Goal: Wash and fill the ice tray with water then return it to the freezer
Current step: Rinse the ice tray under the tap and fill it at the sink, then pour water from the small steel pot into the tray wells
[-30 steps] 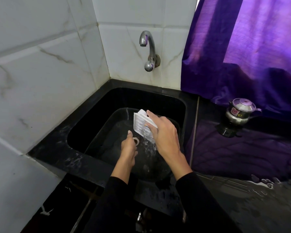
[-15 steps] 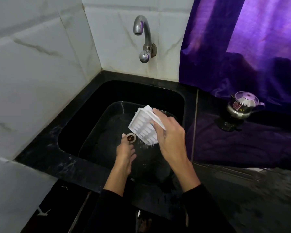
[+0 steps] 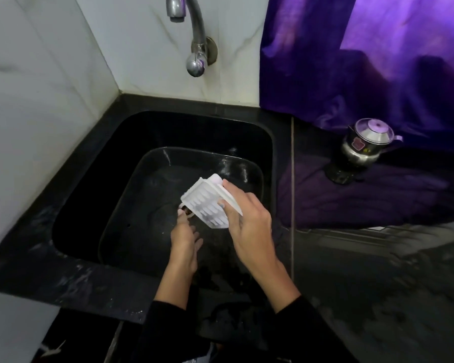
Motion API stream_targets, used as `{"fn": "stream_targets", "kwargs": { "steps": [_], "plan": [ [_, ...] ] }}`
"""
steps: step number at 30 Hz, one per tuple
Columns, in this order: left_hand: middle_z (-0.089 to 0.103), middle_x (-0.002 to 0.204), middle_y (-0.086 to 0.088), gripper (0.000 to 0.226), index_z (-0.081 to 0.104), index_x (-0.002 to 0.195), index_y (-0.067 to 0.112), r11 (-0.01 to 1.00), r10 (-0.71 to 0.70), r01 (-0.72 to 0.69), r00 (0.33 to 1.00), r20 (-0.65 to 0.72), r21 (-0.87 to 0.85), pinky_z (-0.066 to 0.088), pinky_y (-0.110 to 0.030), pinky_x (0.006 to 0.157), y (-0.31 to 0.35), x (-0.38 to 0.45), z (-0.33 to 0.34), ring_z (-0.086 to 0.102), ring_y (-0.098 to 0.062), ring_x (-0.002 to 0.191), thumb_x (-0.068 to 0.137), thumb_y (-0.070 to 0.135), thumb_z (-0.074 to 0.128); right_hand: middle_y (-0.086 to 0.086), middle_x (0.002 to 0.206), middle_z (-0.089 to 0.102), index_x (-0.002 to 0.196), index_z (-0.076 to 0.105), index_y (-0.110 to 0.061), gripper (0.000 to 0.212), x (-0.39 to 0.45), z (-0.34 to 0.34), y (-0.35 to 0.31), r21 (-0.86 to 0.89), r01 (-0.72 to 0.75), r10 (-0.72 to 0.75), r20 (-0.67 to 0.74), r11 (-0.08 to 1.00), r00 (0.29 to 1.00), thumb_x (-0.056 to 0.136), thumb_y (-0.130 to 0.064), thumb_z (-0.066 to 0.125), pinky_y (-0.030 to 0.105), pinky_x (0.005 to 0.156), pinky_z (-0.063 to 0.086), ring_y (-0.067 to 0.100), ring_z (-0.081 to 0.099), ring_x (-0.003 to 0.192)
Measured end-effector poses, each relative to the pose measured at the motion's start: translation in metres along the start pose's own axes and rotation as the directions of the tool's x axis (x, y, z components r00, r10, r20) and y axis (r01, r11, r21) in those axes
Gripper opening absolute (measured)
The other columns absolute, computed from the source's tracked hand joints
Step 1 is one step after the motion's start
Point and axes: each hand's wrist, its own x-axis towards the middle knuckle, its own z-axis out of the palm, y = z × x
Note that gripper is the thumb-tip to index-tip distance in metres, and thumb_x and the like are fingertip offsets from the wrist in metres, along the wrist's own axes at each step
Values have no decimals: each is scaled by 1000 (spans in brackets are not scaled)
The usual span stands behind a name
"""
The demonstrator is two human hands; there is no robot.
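The right hand (image 3: pixel 249 221) grips the ice tray (image 3: pixel 207 205), tipped on edge over the sink (image 3: pixel 89 205); the splashing of a second ago has stopped, so rinsing looks done. The left hand (image 3: pixel 185 234) hangs loose below, holding nothing; filling comes next.

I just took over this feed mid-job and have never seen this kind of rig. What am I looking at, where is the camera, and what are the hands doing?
There is no machine here: a person works with bare hands, and the single camera sits on their head, looking forward and down. So the arms in black sleeves coming up from the bottom edge are the wearer's own.

The right hand grips a white ice tray, tilted on edge over a dark basin that sits inside the black sink. The left hand is lower, fingers relaxed, holding nothing, with its fingertips near the sink's drain ring.

On the wall above is a metal tap; I see no water coming from it. To the right, a small steel pot with a lid stands on the counter in front of a purple curtain.
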Motion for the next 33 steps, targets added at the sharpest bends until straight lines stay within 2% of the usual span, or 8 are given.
{"fn": "stream_targets", "kwargs": {
  "steps": [4,7,11,14,17,21,26,33],
  "plan": [
    [42,144,-18,61,35,143,6,999,25,-23,998,-65,41,38,-39,105,0,-7,8,41,-32,132,99,49,32,0,97,62,134,57,-21,37,1,-2,3,12,-6,6,-23,1000,1000,97,-23,55,31,75,55,13,60,87],
    [55,130,-14,57,46,135,7,989,107,-95,989,-101,117,40,-33,86,0,-15,16,57,-24,106,100,49,29,0,97,63,132,58,-24,35,3,-10,6,11,-20,20,13,1000,1000,97,-24,56,31,77,54,12,60,87],
    [46,142,-12,58,40,140,13,956,211,-159,956,-203,245,35,-39,101,-2,-33,28,42,-30,129,98,52,28,-11,115,66,130,59,-25,32,7,-45,7,203,-80,96,-73,976,993,98,-24,54,13,88,47,0,60,103],
    [49,137,-6,56,42,139,15,907,329,-250,923,-201,339,33,-39,99,-8,-48,41,42,-28,129,98,51,29,-22,100,67,120,62,-30,23,13,-87,13,297,-192,222,-71,935,972,98,-31,54,5,78,43,-13,58,95],
    [51,122,4,52,39,139,13,849,451,-377,882,-138,370,35,-33,98,-13,-61,60,47,-20,119,98,46,37,-16,89,67,105,62,-31,12,17,-128,38,430,-335,426,-132,838,895,96,-34,56,20,76,48,-1,62,86],
    [56,110,8,50,44,138,11,775,562,-517,827,-23,363,38,-45,108,-19,-72,97,50,-20,123,96,37,49,-5,106,65,115,55,-27,21,14,-178,80,589,-455,637,-136,668,758,95,-34,56,34,85,53,13,63,96],
    [69,108,1,30,64,119,14,764,522,-511,849,88,395,48,-43,100,-38,-72,140,62,-19,107,90,23,62,-9,91,55,111,44,-21,17,-5,-230,127,385,-524,628,-227,760,744,101,-35,41,32,75,40,10,53,82],
    [72,97,0,23,70,109,14,746,486,-453,871,66,489,53,-40,92,-75,-84,164,67,-19,95,86,15,66,9,111,62,112,64,-12,25,-22,-262,175,59,-617,600,-320,785,733,96,-25,50,29,76,39,20,55,87]
  ]
}}
